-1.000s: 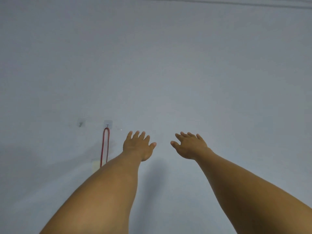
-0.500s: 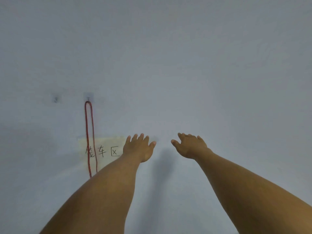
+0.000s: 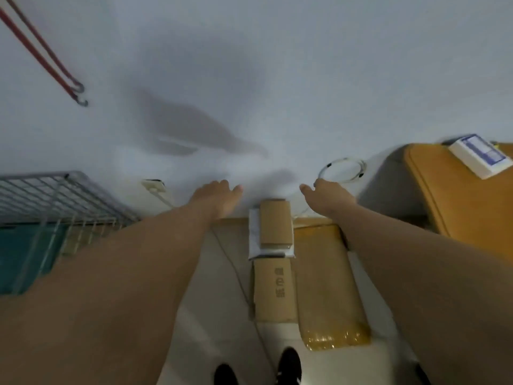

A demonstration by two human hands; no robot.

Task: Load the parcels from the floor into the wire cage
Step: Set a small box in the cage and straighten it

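Observation:
Several cardboard parcels lie on the pale floor below me: a small brown box (image 3: 276,225) on a white packet (image 3: 254,240), a printed carton (image 3: 274,290) nearer my feet, and a long tape-wrapped parcel (image 3: 327,287) to its right. The wire cage (image 3: 55,195) stands at the left, with teal inside. My left hand (image 3: 219,200) and my right hand (image 3: 330,195) reach out above the parcels, one on each side of the small box. Both are empty, fingers apart, touching nothing.
A red strap with hooks (image 3: 66,84) hangs on the white wall at upper left. A white cable coil (image 3: 342,170) and a wall socket (image 3: 152,186) sit at the wall's foot. An orange case (image 3: 455,207) with a white box (image 3: 480,155) stands at right. My shoes (image 3: 288,365) are below.
The view has tipped down from the bare wall to the floor, bringing the parcels, cage and my shoes into sight. My hands stay outstretched and empty.

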